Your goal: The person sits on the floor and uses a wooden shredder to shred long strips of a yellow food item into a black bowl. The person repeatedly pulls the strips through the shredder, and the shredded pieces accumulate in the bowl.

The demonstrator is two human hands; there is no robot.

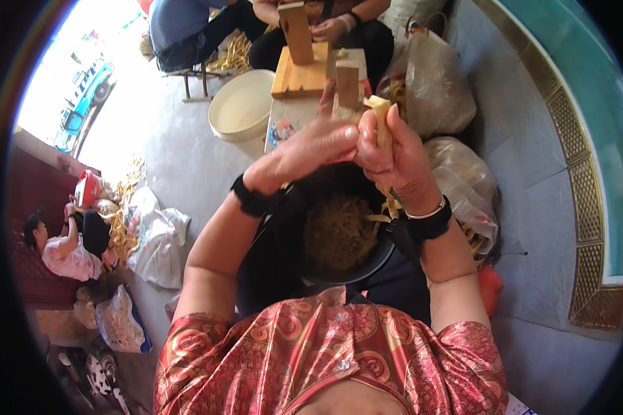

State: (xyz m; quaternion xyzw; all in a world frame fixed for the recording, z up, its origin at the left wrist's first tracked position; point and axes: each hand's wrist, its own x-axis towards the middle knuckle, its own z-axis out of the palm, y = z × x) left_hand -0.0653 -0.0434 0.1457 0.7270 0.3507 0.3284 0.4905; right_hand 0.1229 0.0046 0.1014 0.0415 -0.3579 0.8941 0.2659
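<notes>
My right hand [402, 161] grips a bundle of pale yellow, fibrous dried strips [380, 116], which stands upright with its folded end above my fingers. Loose tails hang below the fist towards a dark bucket [379, 267] between my legs. Inside the bucket lies a brownish heap of thin shreds [340, 231]. Slightly blurred, my left hand [306, 150] is beside the right one, its fingers apart and its thumb close to the right knuckles. Nothing shows in its grasp. An upright wooden piece [348, 85] stands just beyond both hands.
Ahead, a low bench [290, 111] carries a wooden block with an upright [303, 67]; a person sits behind it. A cream round tub [241, 104] stands left of it. Plastic sacks [438, 83] line the right side. Further left, another person [70, 244] sits near a white sack [158, 238].
</notes>
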